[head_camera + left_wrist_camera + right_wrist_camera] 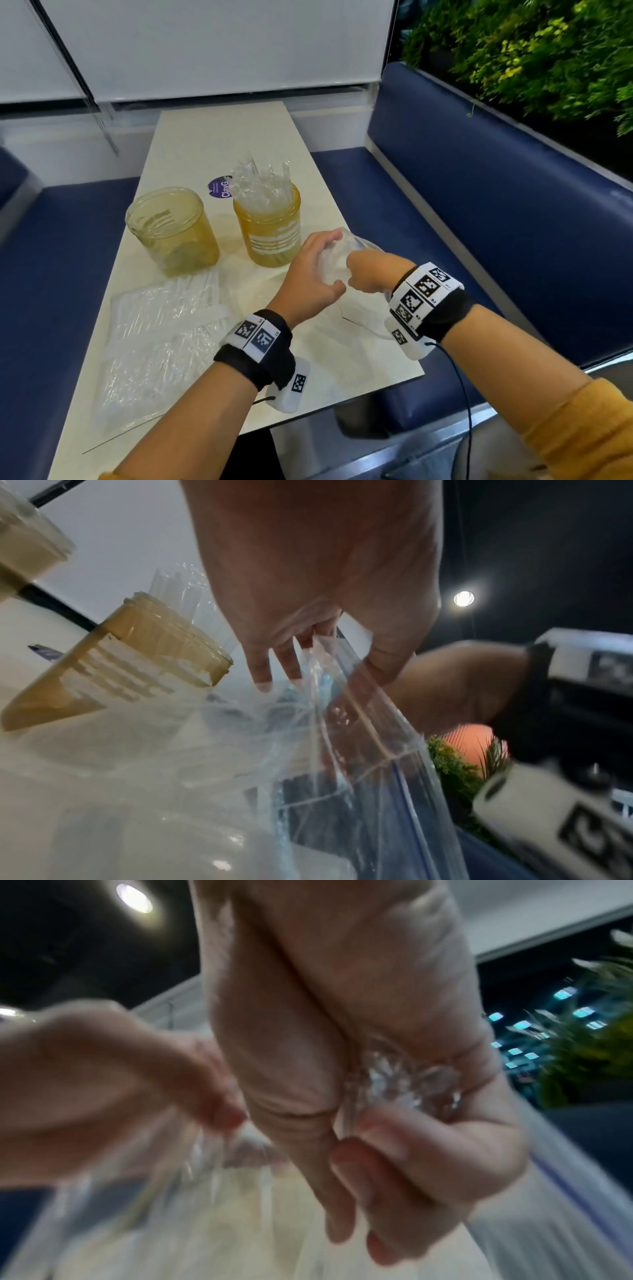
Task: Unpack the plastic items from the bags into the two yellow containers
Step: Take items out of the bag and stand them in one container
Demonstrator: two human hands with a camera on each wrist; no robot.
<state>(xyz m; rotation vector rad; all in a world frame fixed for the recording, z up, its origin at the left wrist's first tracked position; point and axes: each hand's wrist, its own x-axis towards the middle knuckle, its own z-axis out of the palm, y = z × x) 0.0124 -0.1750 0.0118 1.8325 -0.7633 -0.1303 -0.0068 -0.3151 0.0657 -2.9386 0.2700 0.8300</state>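
Bags [161,329] of clear plastic lie flat on the near left of the pale bench [212,137], crinkled and see-through, with thin clear sticks showing inside them. Behind them stands the left yellow container [173,231], upright and open at the top, holding none of the clear pieces. Just to its right stands the right yellow container [269,233], also upright, packed with clear plastic items [260,181] that rise above its rim; a purple round sticker [219,188] sits on the bench behind it. Right of that container, above the bench's right edge, both hands meet on one clear bag [342,750] with a blue zip strip along its mouth. The left hand [308,274] has its grip curled on the bag's crumpled plastic, thumb below and fingers above. The right hand [368,274] is pushed into the bag's mouth, and the right wrist view shows its grip closed around a bunch of clear plastic pieces [387,1077]. Both wrists wear black bands with white marker blocks [424,287]. A blue padded seat [479,192] runs along the right side, with green plants [534,51] above its back.
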